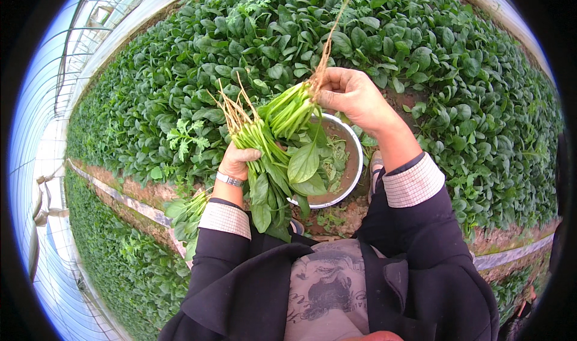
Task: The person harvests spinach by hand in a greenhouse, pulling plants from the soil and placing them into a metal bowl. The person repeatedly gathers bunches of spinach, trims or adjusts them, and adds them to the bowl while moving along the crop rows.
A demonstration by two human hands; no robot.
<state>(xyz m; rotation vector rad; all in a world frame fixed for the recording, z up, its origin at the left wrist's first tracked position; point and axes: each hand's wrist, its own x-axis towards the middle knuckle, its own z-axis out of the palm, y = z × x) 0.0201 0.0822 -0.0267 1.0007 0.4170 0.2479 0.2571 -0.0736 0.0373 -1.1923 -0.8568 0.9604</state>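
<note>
My left hand (241, 160) grips a thick bunch of spinach (259, 145) around its pale green stems, with thin tan roots pointing up and leaves hanging down. My right hand (349, 97) pinches a smaller bunch of spinach (290, 111) at its root end, its long roots rising above my fingers. The stems of the two bunches meet between my hands. Beneath them stands a round metal basin (355, 178) with a pale rim, brown inside, holding loose green leaves. The bunches hide its left part.
A dense bed of growing spinach (180, 79) surrounds the basin, with a few feathery-leaved plants (185, 138) in it. Another pulled bunch (187, 217) lies left of my left forearm. A pale strip (135, 203) edges the bed. Clear greenhouse sheeting on a frame (49, 93) stands at left.
</note>
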